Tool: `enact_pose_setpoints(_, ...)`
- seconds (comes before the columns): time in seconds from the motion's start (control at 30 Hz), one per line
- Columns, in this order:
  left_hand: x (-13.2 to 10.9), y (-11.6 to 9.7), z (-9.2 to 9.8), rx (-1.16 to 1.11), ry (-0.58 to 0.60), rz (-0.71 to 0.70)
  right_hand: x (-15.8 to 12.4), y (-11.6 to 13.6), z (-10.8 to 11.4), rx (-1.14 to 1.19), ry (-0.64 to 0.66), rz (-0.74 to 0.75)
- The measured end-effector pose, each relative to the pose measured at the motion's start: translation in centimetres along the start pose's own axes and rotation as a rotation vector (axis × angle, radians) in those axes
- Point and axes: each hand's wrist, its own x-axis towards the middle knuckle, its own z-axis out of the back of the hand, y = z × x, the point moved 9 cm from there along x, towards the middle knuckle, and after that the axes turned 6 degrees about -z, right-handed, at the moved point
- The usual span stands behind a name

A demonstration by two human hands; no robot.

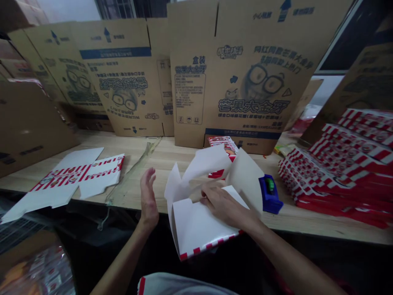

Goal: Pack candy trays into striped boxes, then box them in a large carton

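Note:
A part-folded white carton [196, 223] with red-and-white striped edging lies at the table's front edge, its flaps standing up. My right hand [219, 203] reaches over the carton's near panel, fingers curled at its upper edge; whether they pinch the card is hidden. To the left of the carton, my left hand [148, 200] is raised, fingers stretched and touching nothing. Behind the flaps stands a small red-and-white printed box [223, 143], partly covered. A blue tape dispenser [270, 196] with a green part sits just right of the carton.
Flat carton blanks [73, 176] lie at the left, some overhanging the edge. Stacked striped cartons [344, 172] fill the right side. Large brown cardboard boxes [233, 73] wall off the back. Below left, plastic-wrapped packs [46, 270] lie in a box.

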Motion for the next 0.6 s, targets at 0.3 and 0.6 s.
enact_pose_setpoints(0.3, -2.3, -1.2, -5.3, -0.186, 0.322, 0.385, -0.2, -0.6, 1.7, 0.209, -0.169, -0.101)
enact_pose_setpoints(0.6, 1.2, -1.5, -8.4, 0.186, 0.567, 0.214, -3.8, 1.5, 2.2, 0.076, -0.280, 0.109)
